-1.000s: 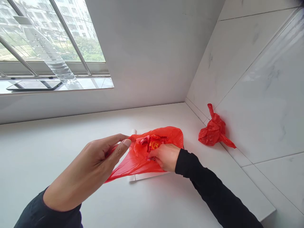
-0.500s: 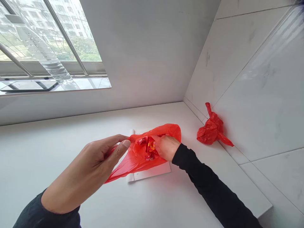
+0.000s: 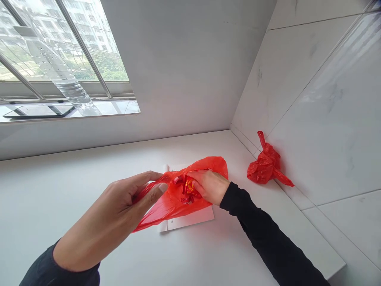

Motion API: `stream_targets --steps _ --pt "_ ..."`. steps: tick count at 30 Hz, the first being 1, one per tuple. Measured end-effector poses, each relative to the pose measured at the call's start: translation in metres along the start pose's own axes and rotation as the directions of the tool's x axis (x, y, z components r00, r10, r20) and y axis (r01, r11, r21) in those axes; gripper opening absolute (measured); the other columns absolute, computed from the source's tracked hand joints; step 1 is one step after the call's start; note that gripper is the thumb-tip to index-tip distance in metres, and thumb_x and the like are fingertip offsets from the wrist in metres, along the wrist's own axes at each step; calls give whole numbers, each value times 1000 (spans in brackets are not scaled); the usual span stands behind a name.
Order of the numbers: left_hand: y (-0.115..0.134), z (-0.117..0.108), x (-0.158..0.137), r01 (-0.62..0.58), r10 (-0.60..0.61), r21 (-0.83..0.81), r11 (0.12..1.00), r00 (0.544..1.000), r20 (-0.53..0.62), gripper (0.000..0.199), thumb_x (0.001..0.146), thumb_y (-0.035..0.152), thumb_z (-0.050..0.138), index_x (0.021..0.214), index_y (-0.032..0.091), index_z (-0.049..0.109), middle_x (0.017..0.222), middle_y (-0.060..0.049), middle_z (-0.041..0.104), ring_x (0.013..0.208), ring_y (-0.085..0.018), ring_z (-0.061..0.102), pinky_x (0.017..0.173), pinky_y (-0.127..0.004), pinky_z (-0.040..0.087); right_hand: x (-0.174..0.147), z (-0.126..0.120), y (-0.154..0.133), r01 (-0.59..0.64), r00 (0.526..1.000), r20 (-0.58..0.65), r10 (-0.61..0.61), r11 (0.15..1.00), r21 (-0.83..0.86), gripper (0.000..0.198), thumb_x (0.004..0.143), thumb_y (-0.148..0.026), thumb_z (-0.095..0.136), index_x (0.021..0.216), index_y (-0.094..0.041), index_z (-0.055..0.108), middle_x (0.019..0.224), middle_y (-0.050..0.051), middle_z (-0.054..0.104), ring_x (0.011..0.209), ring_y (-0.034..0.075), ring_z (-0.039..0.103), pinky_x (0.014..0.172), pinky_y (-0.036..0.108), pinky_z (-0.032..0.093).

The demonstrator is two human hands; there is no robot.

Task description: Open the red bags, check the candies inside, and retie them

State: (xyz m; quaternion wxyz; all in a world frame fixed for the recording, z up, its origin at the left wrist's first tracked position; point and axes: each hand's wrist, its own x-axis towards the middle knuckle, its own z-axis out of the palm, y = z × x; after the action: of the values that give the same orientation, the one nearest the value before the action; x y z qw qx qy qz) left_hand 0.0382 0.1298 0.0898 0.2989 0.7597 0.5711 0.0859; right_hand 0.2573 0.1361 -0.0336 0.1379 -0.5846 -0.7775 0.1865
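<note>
One thin, translucent red plastic bag [image 3: 173,207] is spread open over one flat white paper item [image 3: 193,218] on the smooth white desk [image 3: 77,186], its edge pinched by our left hand [image 3: 127,202]. Inside it we count at least three small, shiny red wrapped packets [image 3: 187,200], and our right hand [image 3: 212,186] curls over them, though we cannot tell whether it grips one. One knotted red plastic bag [image 3: 264,163] sits by the tiled wall [image 3: 333,131] to the right.
</note>
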Motion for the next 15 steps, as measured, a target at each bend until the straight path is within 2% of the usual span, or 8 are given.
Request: stream_targets --steps 3,7,11,15 --pt "5 1 -2 16 -16 -12 1000 1000 -22 49 84 74 47 101 32 66 56 4 33 51 -13 29 44 -23 24 14 24 -7 68 997 -27 -68 997 31 43 97 -14 44 138 -23 54 115 9 64 103 22 61 81 29 47" --pt "8 0 -4 11 -11 -12 1000 1000 -23 52 86 73 44 107 33 68 56 4 34 51 -13 31 45 -23 25 26 48 -11 74 997 -33 -73 997 35 45 94 -15 47 138 -22 56 115 13 60 105 26 58 90 38 47" --pt "-1 -1 -2 -6 6 -1 1000 1000 22 57 83 76 45 114 34 66 55 5 31 50 -13 28 44 -23 24 26 50 -11 74 997 -29 -73 996 40 46 93 -15 48 138 -23 57 116 12 59 103 26 58 91 39 48" --pt "-3 -3 0 28 -27 -10 1000 999 28 58 83 77 44 114 33 65 56 5 30 51 -13 28 45 -23 25 25 46 -11 54 998 -21 -53 997 49 47 93 -13 46 139 -18 55 117 13 60 103 26 59 90 38 48"
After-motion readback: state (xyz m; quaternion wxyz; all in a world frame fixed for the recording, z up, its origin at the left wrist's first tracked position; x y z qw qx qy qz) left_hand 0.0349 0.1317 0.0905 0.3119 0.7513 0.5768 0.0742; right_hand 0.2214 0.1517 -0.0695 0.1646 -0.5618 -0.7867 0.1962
